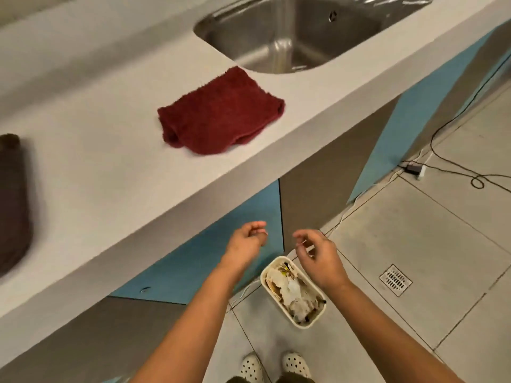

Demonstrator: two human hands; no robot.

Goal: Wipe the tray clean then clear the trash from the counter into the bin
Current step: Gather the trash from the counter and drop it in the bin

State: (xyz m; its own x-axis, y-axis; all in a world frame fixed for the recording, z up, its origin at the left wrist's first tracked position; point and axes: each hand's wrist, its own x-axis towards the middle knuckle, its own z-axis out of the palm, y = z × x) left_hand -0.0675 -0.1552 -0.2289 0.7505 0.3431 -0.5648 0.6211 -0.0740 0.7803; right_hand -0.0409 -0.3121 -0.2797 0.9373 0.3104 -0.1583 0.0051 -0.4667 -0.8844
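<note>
Hanging loosely curled above the floor, the fingers of both hands are seen to hold nothing; whether a scrap is pinched at the right thumb cannot be told. The right hand (318, 258) is held directly over the far end of the small cream rectangular plastic bin (320, 316), which lies below it toward 6 o'clock, its long axis running from 11 to 5 o'clock. The left hand (244, 244) is placed just beside that end, the bin lying toward its 4 o'clock, so the right hand is judged the nearer. The bin is filled with crumpled paper and wrappers. Beyond the hands, toward 11 o'clock, the pale grey counter (110, 175) is reached, where a folded dark red terry cloth (221, 114) lies near the steel sink (290, 31). A dark brown object (13, 203), possibly the tray, is cut off at 9 o'clock. No trash can be made out on the visible counter. Nothing stands between hands and counter edge.
</note>
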